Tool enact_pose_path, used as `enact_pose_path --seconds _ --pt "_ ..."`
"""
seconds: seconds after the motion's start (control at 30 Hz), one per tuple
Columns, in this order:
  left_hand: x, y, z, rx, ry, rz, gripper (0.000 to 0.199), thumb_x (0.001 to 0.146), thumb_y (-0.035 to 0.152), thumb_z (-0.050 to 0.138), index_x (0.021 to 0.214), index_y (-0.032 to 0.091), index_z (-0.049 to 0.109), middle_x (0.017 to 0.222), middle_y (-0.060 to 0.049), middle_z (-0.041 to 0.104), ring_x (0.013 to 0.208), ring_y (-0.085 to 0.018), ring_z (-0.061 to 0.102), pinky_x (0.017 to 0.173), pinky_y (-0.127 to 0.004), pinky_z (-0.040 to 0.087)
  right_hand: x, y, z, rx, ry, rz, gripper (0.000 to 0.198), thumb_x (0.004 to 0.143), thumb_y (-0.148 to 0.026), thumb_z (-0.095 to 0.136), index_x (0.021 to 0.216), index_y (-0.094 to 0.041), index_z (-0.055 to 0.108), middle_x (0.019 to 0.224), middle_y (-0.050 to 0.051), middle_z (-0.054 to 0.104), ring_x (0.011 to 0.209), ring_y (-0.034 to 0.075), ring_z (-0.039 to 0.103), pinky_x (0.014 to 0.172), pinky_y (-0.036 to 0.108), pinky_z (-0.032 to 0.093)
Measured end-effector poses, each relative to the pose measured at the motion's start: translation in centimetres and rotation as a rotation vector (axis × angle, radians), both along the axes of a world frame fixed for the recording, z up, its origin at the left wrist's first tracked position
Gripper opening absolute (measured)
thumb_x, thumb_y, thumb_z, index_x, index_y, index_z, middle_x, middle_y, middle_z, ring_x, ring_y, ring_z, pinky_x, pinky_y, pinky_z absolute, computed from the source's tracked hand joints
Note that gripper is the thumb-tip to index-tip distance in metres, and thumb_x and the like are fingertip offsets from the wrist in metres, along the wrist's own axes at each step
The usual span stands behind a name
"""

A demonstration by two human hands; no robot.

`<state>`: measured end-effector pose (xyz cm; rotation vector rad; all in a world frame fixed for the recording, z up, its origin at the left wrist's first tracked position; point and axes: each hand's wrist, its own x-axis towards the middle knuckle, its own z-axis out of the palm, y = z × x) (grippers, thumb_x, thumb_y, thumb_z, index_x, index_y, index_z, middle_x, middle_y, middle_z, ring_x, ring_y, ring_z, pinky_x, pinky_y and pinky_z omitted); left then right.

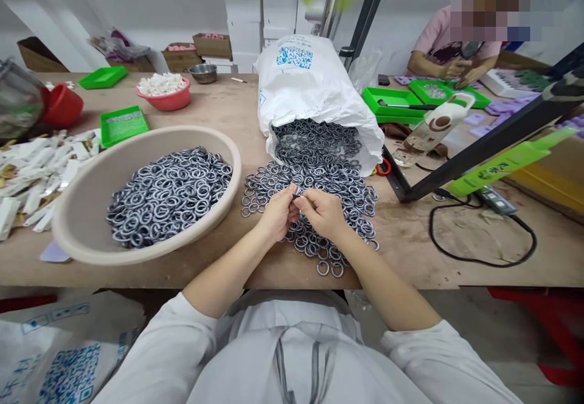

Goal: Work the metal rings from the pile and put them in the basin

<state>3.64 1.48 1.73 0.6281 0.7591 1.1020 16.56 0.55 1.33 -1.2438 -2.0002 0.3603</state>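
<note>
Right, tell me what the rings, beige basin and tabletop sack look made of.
Rings: metal or coated plastic, semi-gloss, from their grey sheen.
Basin: likely plastic, smooth satin, with a rounded rim.
Sack: probably plastic, faintly shiny, crisply creased.

Left hand (278, 215) (and right hand (325, 214)) — pinching dark piece (296, 196).

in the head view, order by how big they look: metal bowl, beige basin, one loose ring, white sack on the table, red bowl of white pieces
Largest to smallest:
1. beige basin
2. white sack
3. red bowl
4. metal bowl
5. loose ring
</note>
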Motion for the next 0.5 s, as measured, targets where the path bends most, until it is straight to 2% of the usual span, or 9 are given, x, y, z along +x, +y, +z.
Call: enact_pose_path --seconds 0.1,0.2,0.27,0.37,0.43,0.5 --pt "-0.2 0.1 0.0 -0.031 0.023 -0.052 0.049 0.080 0.048 0.072 0.062 0.020 0.037 0.047 0.010 0.027 0.038 -0.004 0.023 0.037 -0.016 0.025 0.6 1.5 -0.4 -0.118 0.043 -0.105 0.042 0.098 -0.051 0.040 0.068 -0.022 0.050 0.063 -0.001 0.055 0.061 0.015 0.050 0.060 0.027 0.030" --pt "-0.3 -0.1 0.2 0.026 -0.007 -0.154 0.049 0.080 0.050 0.073 0.062 0.018 0.042 0.048 0.009 0.030 0.039 -0.003 0.025 0.038 -0.016 0.030 2.5 3.9 -0.1 -0.208 0.012 -0.404 0.048 0.100 -0.052 0.034 0.068 -0.022 0.052 0.064 0.001 0.057 0.062 0.016 0.050 0.061 0.028 0.031" --pt "-0.6 -0.1 0.5 0.057 -0.041 -0.161 0.047 0.079 0.051 0.074 0.063 0.017 0.046 0.051 0.008 0.035 0.040 -0.003 0.030 0.040 -0.016 0.036 3.6 5.3 0.4 -0.231 -0.118 -0.502 0.047 0.098 -0.055 0.038 0.074 -0.021 0.059 0.070 0.004 0.063 0.068 0.019 0.054 0.062 0.029 0.030" --pt "-1.4 0.6 0.6 0.037 -0.047 -0.064 0.038 0.081 0.045 0.074 0.069 0.014 0.055 0.055 0.006 0.045 0.043 -0.004 0.039 0.044 -0.017 0.045 3.4 6.8 0.6 -0.225 -0.321 -0.450 0.038 0.090 -0.056 0.056 0.091 -0.021 0.069 0.087 0.009 0.071 0.078 0.023 0.060 0.064 0.030 0.033" --pt "-1.9 1.3 0.5 0.028 -0.054 -0.006 0.027 0.084 0.038 0.073 0.080 0.013 0.063 0.058 0.005 0.050 0.045 -0.004 0.043 0.048 -0.017 0.049 2.2 7.5 0.3 -0.186 -0.415 -0.346 0.033 0.086 -0.051 0.064 0.102 -0.023 0.072 0.100 0.010 0.072 0.084 0.024 0.062 0.066 0.030 0.035" --pt "-2.4 1.8 0.4 0.038 -0.071 0.026 0.018 0.086 0.029 0.070 0.095 0.014 0.068 0.059 0.005 0.052 0.045 -0.004 0.046 0.050 -0.017 0.051 1.1 8.1 -0.3 -0.166 -0.482 -0.255 0.027 0.086 -0.044 0.066 0.103 -0.024 0.073 0.104 0.011 0.070 0.085 0.023 0.062 0.066 0.030 0.036"
